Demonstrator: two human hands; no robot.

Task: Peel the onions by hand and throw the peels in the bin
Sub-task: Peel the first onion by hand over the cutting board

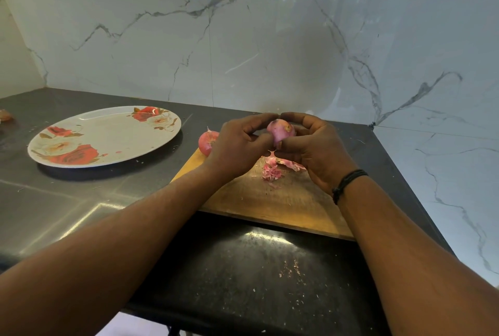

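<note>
Dark tabletop up close, flecked with bits of skin. Beyond it, wooden cutting board with a heap of pink peels under the hands. Held above the board: one onion, half stripped. Left hand and right hand both curled round it, fingers pinching at its skin. Second onion at the board's far left corner. Floral plate off left.
</note>
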